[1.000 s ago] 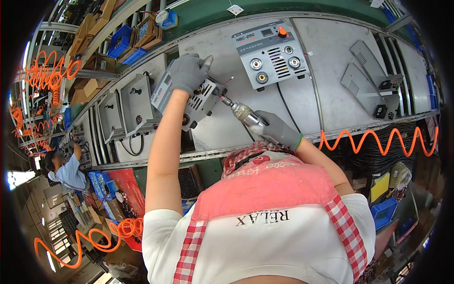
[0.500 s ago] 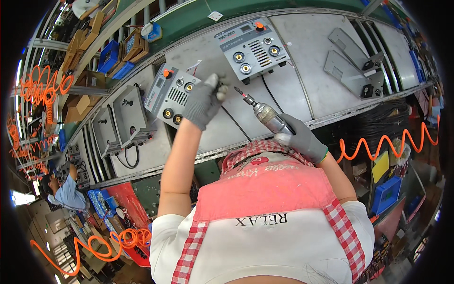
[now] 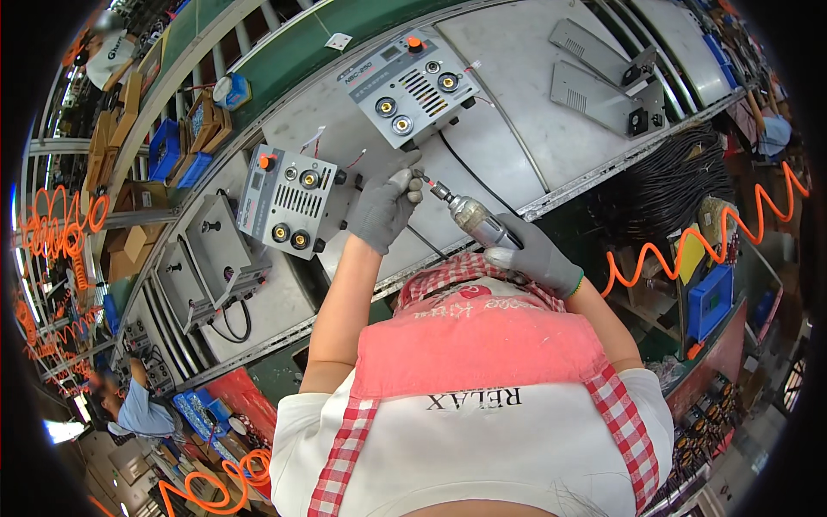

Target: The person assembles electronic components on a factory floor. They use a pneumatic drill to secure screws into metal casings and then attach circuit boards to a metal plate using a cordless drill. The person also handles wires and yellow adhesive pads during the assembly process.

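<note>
- Whatever the left hand (image 3: pixel 385 207) may have held was too small to make out; its fingertips were curled beside the bit, pinching or not, I could not tell.
- The right palm hid the driver's handle.
- Two grey units with orange knobs stood on the bench: a left unit (image 3: pixel 287 200) and a far unit (image 3: pixel 413 90).
- One power driver (image 3: pixel 472 217) was at the near side, right of the left unit, wrapped firmly by the right hand (image 3: pixel 538 258).
</note>
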The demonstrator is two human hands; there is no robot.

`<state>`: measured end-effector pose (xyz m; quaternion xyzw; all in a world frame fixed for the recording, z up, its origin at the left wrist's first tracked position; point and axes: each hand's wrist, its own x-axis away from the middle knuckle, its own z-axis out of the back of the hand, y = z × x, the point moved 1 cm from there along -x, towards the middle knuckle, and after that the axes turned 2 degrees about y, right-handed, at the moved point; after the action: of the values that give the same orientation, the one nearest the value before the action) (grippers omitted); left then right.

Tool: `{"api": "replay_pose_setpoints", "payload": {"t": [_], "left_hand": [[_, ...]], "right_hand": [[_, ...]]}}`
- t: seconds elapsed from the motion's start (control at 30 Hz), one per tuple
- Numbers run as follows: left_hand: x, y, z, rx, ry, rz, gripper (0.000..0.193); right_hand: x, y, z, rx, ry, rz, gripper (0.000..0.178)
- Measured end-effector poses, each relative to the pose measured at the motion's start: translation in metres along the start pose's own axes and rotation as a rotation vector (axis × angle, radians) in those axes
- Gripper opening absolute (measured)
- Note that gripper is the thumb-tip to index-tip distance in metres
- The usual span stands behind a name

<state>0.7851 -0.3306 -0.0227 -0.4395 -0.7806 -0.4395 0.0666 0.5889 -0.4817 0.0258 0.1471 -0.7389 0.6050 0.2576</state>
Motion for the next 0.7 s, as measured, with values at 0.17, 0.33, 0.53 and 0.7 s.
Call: {"api": "replay_pose_setpoints", "payload": {"t": [0.17, 0.33, 0.53, 0.7], "left_hand": [[-0.014, -0.009, 0.014, -0.053, 0.033, 0.02, 0.028], [-0.021, -0.014, 0.007, 0.325, 0.03, 0.08, 0.027], [-0.018, -0.018, 0.01, 0.569, -0.115, 0.195, 0.028], [-0.018, -0.021, 0.01, 0.462, -0.103, 0.13, 0.029]], "right_hand": [[-0.001, 0.006, 0.007, 0.072, 0.032, -0.002, 0.055], [-0.01, 0.02, 0.015, 0.237, 0.078, 0.138, 0.054], [-0.002, 0.001, 0.012, 0.168, 0.024, -0.021, 0.053], [-0.006, 0.008, 0.012, 0.201, 0.034, 0.04, 0.051]]}}
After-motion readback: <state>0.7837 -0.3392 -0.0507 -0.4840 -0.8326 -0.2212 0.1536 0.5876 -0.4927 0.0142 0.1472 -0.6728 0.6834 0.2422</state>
